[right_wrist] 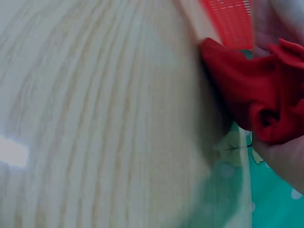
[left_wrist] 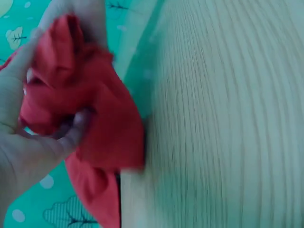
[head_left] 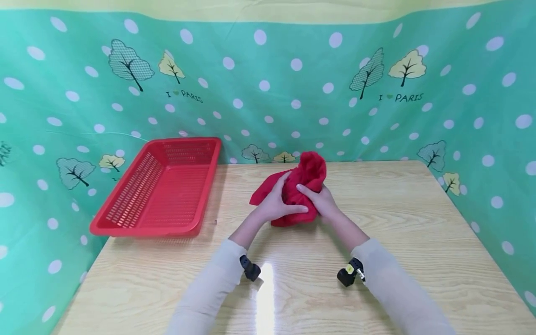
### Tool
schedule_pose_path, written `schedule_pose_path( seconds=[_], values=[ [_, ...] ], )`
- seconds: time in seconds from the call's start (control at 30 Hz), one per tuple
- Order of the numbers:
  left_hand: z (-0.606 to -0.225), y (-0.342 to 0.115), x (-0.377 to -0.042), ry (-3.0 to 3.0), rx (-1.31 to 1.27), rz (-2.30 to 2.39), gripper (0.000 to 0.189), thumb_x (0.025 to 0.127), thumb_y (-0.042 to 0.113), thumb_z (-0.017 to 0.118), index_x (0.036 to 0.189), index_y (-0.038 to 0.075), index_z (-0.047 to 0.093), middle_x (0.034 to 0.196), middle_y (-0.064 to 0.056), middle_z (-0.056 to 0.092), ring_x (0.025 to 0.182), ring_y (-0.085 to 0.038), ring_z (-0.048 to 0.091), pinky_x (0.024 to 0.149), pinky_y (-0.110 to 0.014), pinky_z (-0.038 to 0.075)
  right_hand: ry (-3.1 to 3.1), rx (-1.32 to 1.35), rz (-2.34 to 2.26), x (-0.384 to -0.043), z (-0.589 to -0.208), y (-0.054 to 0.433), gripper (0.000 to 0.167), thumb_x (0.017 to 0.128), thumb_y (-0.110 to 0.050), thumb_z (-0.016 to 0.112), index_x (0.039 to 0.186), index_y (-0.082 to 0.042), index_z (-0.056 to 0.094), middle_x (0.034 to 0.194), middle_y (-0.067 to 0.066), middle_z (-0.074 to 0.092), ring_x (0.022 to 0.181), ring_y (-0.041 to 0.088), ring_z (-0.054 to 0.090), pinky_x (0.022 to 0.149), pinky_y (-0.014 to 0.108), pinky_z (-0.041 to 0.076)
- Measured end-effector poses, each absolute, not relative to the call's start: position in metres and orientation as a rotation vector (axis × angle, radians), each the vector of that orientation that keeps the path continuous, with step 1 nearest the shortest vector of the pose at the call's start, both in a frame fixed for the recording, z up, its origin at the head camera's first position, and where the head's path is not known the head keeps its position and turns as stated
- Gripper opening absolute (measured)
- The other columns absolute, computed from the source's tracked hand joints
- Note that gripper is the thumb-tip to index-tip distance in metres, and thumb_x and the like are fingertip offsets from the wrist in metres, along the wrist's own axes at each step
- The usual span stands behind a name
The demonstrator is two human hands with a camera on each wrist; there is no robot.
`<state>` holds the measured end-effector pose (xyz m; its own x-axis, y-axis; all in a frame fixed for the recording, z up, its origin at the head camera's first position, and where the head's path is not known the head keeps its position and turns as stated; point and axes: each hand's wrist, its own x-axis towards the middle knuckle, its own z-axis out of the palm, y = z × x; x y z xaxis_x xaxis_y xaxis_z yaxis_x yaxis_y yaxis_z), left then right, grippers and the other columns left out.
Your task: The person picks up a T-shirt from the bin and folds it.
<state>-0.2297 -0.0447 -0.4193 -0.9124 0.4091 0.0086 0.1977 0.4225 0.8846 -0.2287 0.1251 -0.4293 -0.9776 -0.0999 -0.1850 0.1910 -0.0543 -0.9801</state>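
A crumpled red cloth point(head_left: 311, 170) is bunched between both hands near the back of the wooden table. My left hand point(head_left: 278, 204) grips its left side, thumb pointing right across the front and fingers spread over the folds. From the right, my right hand point(head_left: 324, 202) holds the bundle, its thumb laid over the front and its other fingers hidden behind the fabric. One flap of the cloth sticks out to the left behind the left hand. In the left wrist view the left thumb and fingers dig into the folds of the cloth point(left_wrist: 109, 128).
An open red plastic basket point(head_left: 155, 231) with slotted sides stands at the table's left back. Behind and beside the wooden table point(head_left: 418, 260) hangs a green dotted curtain point(head_left: 268, 102) printed with trees. Both forearms carry small black wrist cameras.
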Motion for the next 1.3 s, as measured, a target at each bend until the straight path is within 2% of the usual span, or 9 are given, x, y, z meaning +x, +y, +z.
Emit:
schedule_pose_path(
  seconds=[0.13,0.3,0.43,0.53,0.8,0.9,1.0,1.17,1.3],
  values=[
    [-0.416,-0.058,-0.231,2.497,0.614,1.552,0.081,0.081,0.048,0.068,0.147,0.032,0.024,0.138,0.005,0.044,0.126,-0.016,0.044,0.1,-0.042,0.043,1.715,0.124,-2.267,-0.226,-0.419,0.133,0.051,0.089,-0.033,0.062,0.131,-0.015,0.041,0.117,-0.003,0.059,0.1,0.008,0.062,0.086,0.023,0.051],
    [-0.413,-0.067,-0.233,2.556,0.593,1.496,0.082,0.076,0.054,0.07,0.144,0.035,0.03,0.137,0.009,0.045,0.125,-0.013,0.044,0.101,-0.041,0.042,1.473,0.047,-2.26,-0.223,-0.408,0.144,0.03,0.093,-0.026,0.054,0.121,-0.018,0.046,0.105,-0.008,0.064,0.096,0.007,0.064,0.085,0.023,0.051],
    [-0.407,-0.07,-0.228,2.518,0.523,1.586,0.054,0.078,0.036,0.075,0.125,0.02,0.053,0.106,0.001,0.06,0.098,-0.014,0.057,0.086,-0.032,0.049,1.488,-0.006,-2.155,-0.224,-0.405,0.158,0.022,0.094,-0.02,0.046,0.115,-0.016,0.045,0.098,-0.007,0.065,0.091,0.007,0.064,0.083,0.022,0.051],
    [-0.405,-0.076,-0.225,2.514,0.471,1.625,0.029,0.082,0.024,0.073,0.107,0.012,0.062,0.088,-0.003,0.059,0.08,-0.016,0.057,0.074,-0.026,0.048,1.526,0.013,-2.114,-0.227,-0.4,0.171,0.02,0.094,-0.019,0.044,0.113,-0.014,0.045,0.094,-0.006,0.066,0.087,0.008,0.066,0.081,0.023,0.052],
    [-0.408,-0.118,-0.233,2.645,0.157,1.478,0.031,0.089,0.028,0.063,0.111,0.006,0.063,0.106,-0.012,0.064,0.09,-0.021,0.056,0.079,-0.031,0.046,1.663,0.194,-2.114,-0.24,-0.396,0.219,0.01,0.094,-0.014,0.048,0.103,-0.015,0.05,0.081,-0.007,0.068,0.074,0.007,0.066,0.068,0.022,0.053],
    [-0.409,-0.129,-0.233,2.82,0.113,1.268,0.029,0.089,0.026,0.063,0.109,0.005,0.063,0.107,-0.013,0.063,0.094,-0.024,0.057,0.083,-0.036,0.046,1.724,0.222,-2.044,-0.243,-0.403,0.236,0.018,0.095,-0.02,0.052,0.111,-0.016,0.047,0.087,-0.009,0.067,0.081,0.006,0.065,0.073,0.022,0.053],
    [-0.41,-0.129,-0.23,2.923,0.231,1.123,0.031,0.088,0.029,0.065,0.108,0.005,0.062,0.106,-0.014,0.061,0.095,-0.026,0.058,0.083,-0.039,0.047,1.871,0.222,-1.891,-0.246,-0.413,0.246,0.041,0.094,-0.037,0.054,0.127,-0.015,0.042,0.101,-0.008,0.064,0.09,0.007,0.063,0.08,0.022,0.051],
    [-0.416,-0.12,-0.223,2.829,0.549,0.789,0.051,0.075,0.048,0.074,0.11,0.013,0.062,0.109,-0.007,0.06,0.101,-0.023,0.056,0.085,-0.042,0.046,2.188,0.229,-1.564,-0.246,-0.427,0.254,0.085,0.086,-0.063,0.05,0.146,-0.007,0.028,0.136,0.012,0.046,0.115,0.02,0.05,0.097,0.03,0.042],
    [-0.426,-0.117,-0.219,2.806,0.671,0.372,0.059,0.068,0.052,0.077,0.116,0.02,0.061,0.121,-0.004,0.055,0.115,-0.024,0.05,0.09,-0.053,0.041,2.291,0.231,-1.478,-0.246,-0.434,0.255,0.092,0.085,-0.066,0.047,0.147,-0.002,0.025,0.145,0.021,0.035,0.127,0.031,0.039,0.107,0.042,0.033]
  ],
)
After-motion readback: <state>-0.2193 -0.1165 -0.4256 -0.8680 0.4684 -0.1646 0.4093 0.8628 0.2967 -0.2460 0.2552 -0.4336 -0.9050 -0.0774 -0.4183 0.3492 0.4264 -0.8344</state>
